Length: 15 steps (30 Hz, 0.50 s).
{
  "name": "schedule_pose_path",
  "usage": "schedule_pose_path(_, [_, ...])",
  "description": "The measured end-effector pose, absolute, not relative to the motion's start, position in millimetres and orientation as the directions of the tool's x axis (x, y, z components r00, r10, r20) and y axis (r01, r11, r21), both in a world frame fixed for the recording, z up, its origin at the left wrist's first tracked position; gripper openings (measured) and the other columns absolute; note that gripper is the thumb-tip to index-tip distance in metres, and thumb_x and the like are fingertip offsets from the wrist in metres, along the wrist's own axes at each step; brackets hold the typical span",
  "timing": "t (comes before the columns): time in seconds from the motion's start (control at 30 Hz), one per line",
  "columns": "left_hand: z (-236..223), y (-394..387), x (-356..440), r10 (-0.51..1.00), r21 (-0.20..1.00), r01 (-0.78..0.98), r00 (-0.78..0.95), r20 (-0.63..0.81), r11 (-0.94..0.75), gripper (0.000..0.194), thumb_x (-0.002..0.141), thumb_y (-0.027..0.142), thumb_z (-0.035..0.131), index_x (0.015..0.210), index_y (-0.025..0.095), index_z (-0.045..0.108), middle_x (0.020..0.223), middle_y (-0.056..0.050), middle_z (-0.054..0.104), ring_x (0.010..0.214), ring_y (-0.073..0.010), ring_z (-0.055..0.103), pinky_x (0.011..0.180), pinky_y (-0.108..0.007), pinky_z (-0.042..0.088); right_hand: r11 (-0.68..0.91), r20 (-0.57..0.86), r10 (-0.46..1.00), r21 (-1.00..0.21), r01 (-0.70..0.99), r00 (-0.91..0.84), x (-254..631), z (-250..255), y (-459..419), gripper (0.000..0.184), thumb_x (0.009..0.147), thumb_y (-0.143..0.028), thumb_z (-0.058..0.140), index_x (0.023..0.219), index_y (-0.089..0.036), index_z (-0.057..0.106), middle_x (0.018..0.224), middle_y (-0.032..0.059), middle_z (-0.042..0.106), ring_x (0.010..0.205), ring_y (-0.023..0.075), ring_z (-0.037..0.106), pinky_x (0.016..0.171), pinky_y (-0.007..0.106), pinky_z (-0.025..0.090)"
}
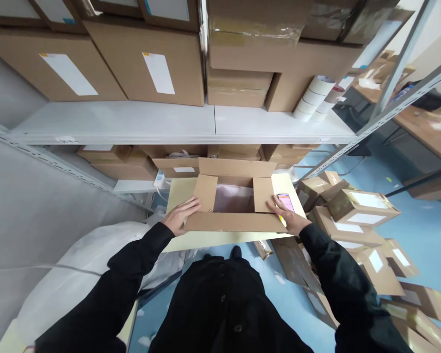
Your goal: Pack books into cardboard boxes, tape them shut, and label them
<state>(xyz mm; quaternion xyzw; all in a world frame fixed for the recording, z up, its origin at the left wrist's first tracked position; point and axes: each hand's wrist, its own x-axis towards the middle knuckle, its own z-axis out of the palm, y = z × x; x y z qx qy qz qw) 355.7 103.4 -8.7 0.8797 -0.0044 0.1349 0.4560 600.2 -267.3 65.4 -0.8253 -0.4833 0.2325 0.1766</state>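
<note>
An open cardboard box (pixel 235 223) stands on a pale yellow table in front of me, its flaps folded outward. Something pale and pinkish (pixel 234 193) lies inside; I cannot make out what it is. At the box's left side, my left hand (pixel 181 215) rests with stretched fingers against the left flap (pixel 206 193). My right hand (pixel 289 218) touches the right flap (pixel 263 195) with its fingers apart. Partly under or beside that hand lies a phone (pixel 286 201) with a lit pink screen.
Behind the table (pixel 191 241), a metal shelf (pixel 142 120) holds large cartons (pixel 161 63) and stacked tape rolls (pixel 313 98). Several parcels (pixel 367 206) are piled on the floor at right. A big white plastic bag (pixel 80 260) bulges at left. A wooden desk (pixel 426 132) stands far right.
</note>
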Motion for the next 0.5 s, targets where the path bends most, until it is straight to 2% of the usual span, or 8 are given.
schedule_pose_path(0.07, [-13.4,103.4,360.0,0.168,0.806,-0.127,0.948,0.270,-0.579,0.044,0.074,0.045,0.059,0.108,0.020,0.068,0.125,-0.013,0.061,0.127,-0.0279,0.048,0.106,-0.045,0.038,-0.479,-0.207,0.873,-0.526,0.703,0.441,600.2,63.5,-262.7,0.077,0.073,-0.038,0.069,0.141,-0.014,0.040,0.155,0.0176,0.009,0.140,0.0336,0.019,0.112,0.049,0.025])
schedule_pose_path(0.13, [-17.8,103.8,362.8,0.262,0.818,-0.074,0.927,0.267,-0.571,0.029,0.076,0.040,0.057,0.093,0.022,0.072,0.112,-0.011,0.068,0.119,-0.0267,0.055,0.102,-0.045,0.043,-0.482,-0.194,0.865,-0.577,0.659,0.462,601.3,62.5,-255.8,0.062,0.082,-0.047,0.057,0.135,-0.016,0.049,0.154,0.0144,0.018,0.139,0.0315,0.025,0.112,0.047,0.027])
schedule_pose_path(0.23, [-25.3,104.0,364.4,0.469,0.843,0.055,0.849,0.243,-0.535,0.020,0.072,0.040,0.059,0.072,0.023,0.070,0.094,-0.009,0.073,0.104,-0.0267,0.063,0.095,-0.044,0.048,-0.467,-0.160,0.848,-0.676,0.570,0.505,602.8,58.3,-240.6,0.052,0.089,-0.052,0.043,0.124,-0.017,0.060,0.146,0.0116,0.040,0.135,0.0300,0.036,0.111,0.048,0.029])
schedule_pose_path(0.3, [-32.3,104.9,365.2,0.633,0.880,0.148,0.749,0.198,-0.451,0.021,0.066,0.042,0.063,0.062,0.022,0.064,0.083,-0.008,0.071,0.092,-0.0252,0.066,0.088,-0.041,0.052,-0.446,-0.119,0.825,-0.738,0.507,0.552,603.0,52.1,-228.6,0.051,0.089,-0.053,0.042,0.120,-0.019,0.063,0.135,0.0103,0.053,0.129,0.0294,0.045,0.107,0.049,0.035])
schedule_pose_path(0.37, [-40.3,107.0,366.9,0.777,0.941,0.203,0.623,0.090,-0.272,0.026,0.060,0.044,0.069,0.064,0.020,0.060,0.076,-0.006,0.068,0.078,-0.0216,0.065,0.077,-0.037,0.055,-0.418,-0.087,0.799,-0.791,0.446,0.595,602.5,44.2,-217.7,0.051,0.088,-0.052,0.044,0.125,-0.019,0.059,0.128,0.0096,0.059,0.124,0.0281,0.051,0.103,0.048,0.041])
schedule_pose_path(0.4, [-43.9,108.4,368.2,0.828,0.964,0.208,0.561,0.023,-0.167,0.032,0.055,0.044,0.072,0.070,0.019,0.060,0.078,-0.005,0.066,0.075,-0.0198,0.065,0.072,-0.035,0.055,-0.405,-0.083,0.787,-0.817,0.411,0.612,602.2,40.3,-213.5,0.054,0.087,-0.050,0.046,0.130,-0.019,0.053,0.128,0.0099,0.059,0.122,0.0273,0.053,0.101,0.047,0.043])
schedule_pose_path(0.47, [-48.4,111.4,371.0,0.878,0.978,0.208,0.470,-0.089,-0.013,0.055,0.046,0.041,0.078,0.092,0.018,0.058,0.094,-0.007,0.065,0.079,-0.0194,0.065,0.068,-0.034,0.055,-0.391,-0.094,0.767,-0.853,0.345,0.635,601.8,34.0,-208.2,0.065,0.085,-0.046,0.049,0.142,-0.018,0.036,0.133,0.0115,0.055,0.122,0.0255,0.053,0.101,0.046,0.043])
schedule_pose_path(0.5, [-49.0,112.5,372.4,0.880,0.976,0.219,0.461,-0.112,0.009,0.068,0.044,0.040,0.079,0.103,0.018,0.055,0.105,-0.010,0.062,0.088,-0.0215,0.065,0.070,-0.035,0.055,-0.393,-0.109,0.763,-0.860,0.324,0.637,601.8,31.8,-207.2,0.070,0.085,-0.044,0.049,0.146,-0.018,0.027,0.136,0.0124,0.052,0.124,0.0247,0.051,0.101,0.045,0.042])
